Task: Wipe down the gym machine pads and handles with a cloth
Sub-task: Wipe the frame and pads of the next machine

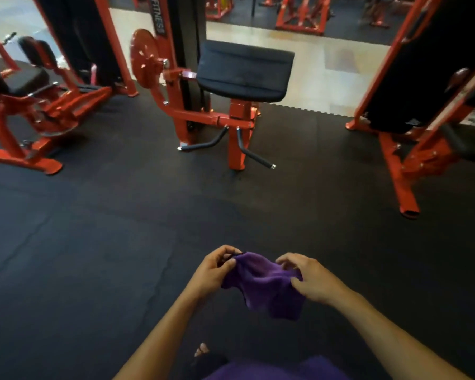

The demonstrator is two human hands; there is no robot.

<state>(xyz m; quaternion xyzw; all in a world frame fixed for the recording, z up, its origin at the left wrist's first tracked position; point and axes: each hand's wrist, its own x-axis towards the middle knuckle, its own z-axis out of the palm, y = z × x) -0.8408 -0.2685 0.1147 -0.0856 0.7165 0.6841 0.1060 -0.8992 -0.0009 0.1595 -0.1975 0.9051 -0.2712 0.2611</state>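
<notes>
Purple cloth (266,283), lower centre, held over black floor mat (93,242): left hand (214,267) pinches its corner, right hand (310,278) grips its edge with curled fingers; upper-centre machine upright (157,15) reads "FITNES", black pad (244,69) beside.

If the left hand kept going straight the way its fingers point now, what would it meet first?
The left hand points rightward into the purple cloth it already pinches; past that lies the right hand, though depth between them is unclear.
</notes>
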